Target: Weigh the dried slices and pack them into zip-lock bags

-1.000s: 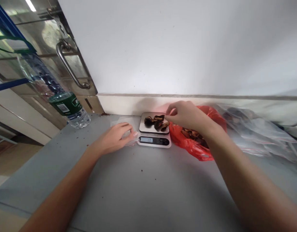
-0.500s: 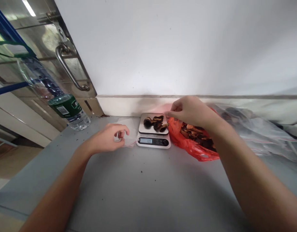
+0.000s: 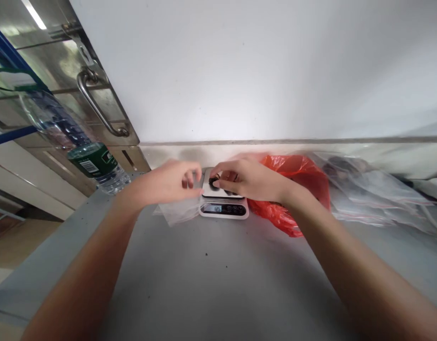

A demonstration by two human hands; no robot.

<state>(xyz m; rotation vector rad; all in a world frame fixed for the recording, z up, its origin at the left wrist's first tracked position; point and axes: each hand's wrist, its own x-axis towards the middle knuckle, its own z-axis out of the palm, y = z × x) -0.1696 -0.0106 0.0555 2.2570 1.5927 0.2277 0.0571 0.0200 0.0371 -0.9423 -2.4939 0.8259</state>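
A small digital scale (image 3: 223,208) stands on the grey counter near the wall, with dark dried pieces (image 3: 214,181) on its steel plate. My right hand (image 3: 247,179) lies over the plate, its fingers closed round the pieces. My left hand (image 3: 168,182) is raised just left of the scale, pinching a small clear plastic bag (image 3: 176,213) that hangs under it. Behind my right hand lies a red plastic bag (image 3: 296,182); its contents are hidden.
A water bottle (image 3: 86,156) with a green label stands at the left by a steel door with a handle (image 3: 97,106). Several clear zip bags (image 3: 375,194) lie at the right along the wall. The grey counter (image 3: 218,279) stretches toward me.
My left hand lifted the clear bag off the counter and moved toward the scale. My right hand left the red bag and came down over the pieces on the plate.
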